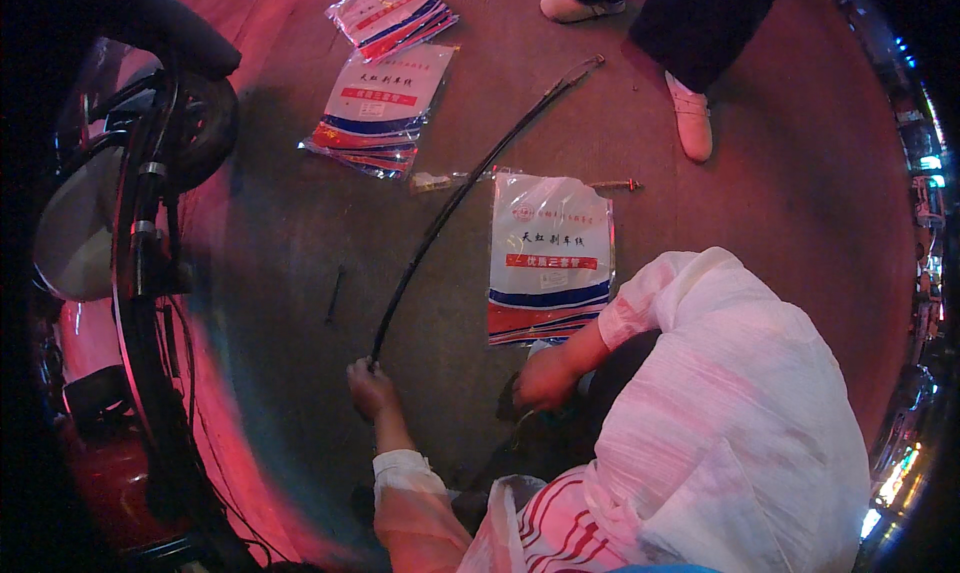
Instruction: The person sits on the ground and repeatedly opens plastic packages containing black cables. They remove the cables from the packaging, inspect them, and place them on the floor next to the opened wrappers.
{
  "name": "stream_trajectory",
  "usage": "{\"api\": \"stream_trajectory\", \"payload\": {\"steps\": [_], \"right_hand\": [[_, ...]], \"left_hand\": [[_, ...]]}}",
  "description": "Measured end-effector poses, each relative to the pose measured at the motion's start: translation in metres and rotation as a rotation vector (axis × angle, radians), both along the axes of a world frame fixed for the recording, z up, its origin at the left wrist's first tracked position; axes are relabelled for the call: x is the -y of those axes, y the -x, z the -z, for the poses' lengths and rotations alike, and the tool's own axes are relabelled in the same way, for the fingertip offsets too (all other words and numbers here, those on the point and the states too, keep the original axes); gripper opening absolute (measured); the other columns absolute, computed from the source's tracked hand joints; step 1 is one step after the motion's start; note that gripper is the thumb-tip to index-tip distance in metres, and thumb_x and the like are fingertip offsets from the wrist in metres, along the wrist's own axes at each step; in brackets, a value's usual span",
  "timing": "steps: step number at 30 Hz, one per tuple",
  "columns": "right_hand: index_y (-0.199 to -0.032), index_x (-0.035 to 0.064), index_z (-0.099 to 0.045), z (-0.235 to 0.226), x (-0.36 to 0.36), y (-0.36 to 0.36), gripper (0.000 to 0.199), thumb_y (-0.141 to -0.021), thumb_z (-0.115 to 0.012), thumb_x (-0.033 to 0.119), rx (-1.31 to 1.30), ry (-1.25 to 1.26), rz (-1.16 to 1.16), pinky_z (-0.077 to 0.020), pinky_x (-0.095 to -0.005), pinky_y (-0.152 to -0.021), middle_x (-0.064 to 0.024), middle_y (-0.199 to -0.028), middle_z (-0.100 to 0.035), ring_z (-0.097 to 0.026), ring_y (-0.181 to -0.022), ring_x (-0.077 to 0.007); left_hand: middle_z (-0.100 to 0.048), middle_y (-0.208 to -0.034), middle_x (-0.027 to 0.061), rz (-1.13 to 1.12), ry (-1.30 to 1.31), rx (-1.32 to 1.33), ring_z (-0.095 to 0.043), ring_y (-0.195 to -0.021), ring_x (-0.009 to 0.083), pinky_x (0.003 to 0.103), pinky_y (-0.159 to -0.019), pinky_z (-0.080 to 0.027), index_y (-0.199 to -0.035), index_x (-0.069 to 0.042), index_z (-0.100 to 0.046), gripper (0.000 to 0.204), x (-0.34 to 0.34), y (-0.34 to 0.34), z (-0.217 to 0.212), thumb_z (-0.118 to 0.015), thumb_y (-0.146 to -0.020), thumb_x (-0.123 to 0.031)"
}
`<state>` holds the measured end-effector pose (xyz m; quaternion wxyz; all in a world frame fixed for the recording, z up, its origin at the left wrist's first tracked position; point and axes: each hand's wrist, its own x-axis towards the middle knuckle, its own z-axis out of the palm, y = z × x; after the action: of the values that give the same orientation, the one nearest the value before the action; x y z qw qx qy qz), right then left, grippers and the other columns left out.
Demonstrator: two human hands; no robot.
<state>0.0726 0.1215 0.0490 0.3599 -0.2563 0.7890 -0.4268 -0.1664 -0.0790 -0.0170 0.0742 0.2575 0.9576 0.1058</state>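
Observation:
My left hand (371, 389) is closed round the near end of a long black cable (430, 235). From there the cable runs away in a gentle curve across the floor, and its far end shows thin bare wire. Low beside my knee, my right hand (543, 383) is curled, its fingertips in shadow, so what it grips is hidden. Just beyond that hand lies a clear plastic package (552, 258) with a white, red and blue label. The cable passes to the left of this package.
More such packages (385, 108) lie in a stack farther off. A thin dark rod (336, 295) and a bolt-like piece (617, 185) rest on the floor. A vehicle with black tubing (150, 198) stands at left. Another person's shoes (688, 118) are at the far right.

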Motion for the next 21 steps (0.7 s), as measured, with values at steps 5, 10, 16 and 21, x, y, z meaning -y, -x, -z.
{"api": "stream_trajectory", "payload": {"steps": [5, 10, 16, 21], "right_hand": [[-0.099, 0.0044, -0.057, 0.004, 0.004, -0.003, 0.027, -0.08, -0.056, 0.024, -0.022, -0.004, -0.022, -0.0475, -0.0463, -0.073, -0.0184, -0.095, -0.06, -0.059, -0.088, -0.0371], [-0.098, 0.003, -0.056, 0.0, 0.004, 0.001, 0.028, -0.079, -0.057, 0.024, -0.038, 0.026, -0.027, -0.0475, -0.0465, -0.073, -0.0188, -0.095, -0.06, -0.059, -0.088, -0.0375], [-0.099, 0.0029, -0.056, 0.019, 0.011, -0.003, 0.028, -0.081, -0.056, 0.025, -0.001, -0.062, -0.104, -0.0477, -0.0471, -0.073, -0.019, -0.095, -0.06, -0.059, -0.088, -0.0377], [-0.099, 0.0032, -0.056, 0.013, 0.009, -0.001, 0.028, -0.081, -0.056, 0.025, -0.01, 0.005, -0.089, -0.0477, -0.0472, -0.073, -0.019, -0.095, -0.06, -0.059, -0.088, -0.0376]], "left_hand": [[-0.057, -0.093, 0.0127, -0.025, 0.038, 0.041, -0.057, -0.087, 0.0322, 0.041, -0.071, -0.046, -0.088, -0.006, -0.06, 0.01, -0.002, 0.0, -0.003, -0.062, -0.079, -0.01], [-0.058, -0.095, 0.0124, -0.026, 0.031, 0.02, -0.057, -0.089, 0.0319, 0.04, -0.072, -0.046, -0.088, -0.006, -0.06, 0.01, 0.0, 0.0, -0.007, -0.062, -0.079, -0.01], [-0.058, -0.096, 0.0121, 0.03, -0.011, -0.013, -0.057, -0.089, 0.032, 0.041, -0.073, -0.047, -0.088, -0.006, -0.061, 0.01, 0.005, 0.002, 0.003, -0.061, -0.079, -0.011], [-0.058, -0.095, 0.0121, -0.026, 0.048, 0.013, -0.057, -0.089, 0.0326, 0.041, -0.073, -0.047, -0.087, -0.005, -0.06, 0.01, -0.003, -0.001, -0.008, -0.062, -0.079, -0.011]]}}
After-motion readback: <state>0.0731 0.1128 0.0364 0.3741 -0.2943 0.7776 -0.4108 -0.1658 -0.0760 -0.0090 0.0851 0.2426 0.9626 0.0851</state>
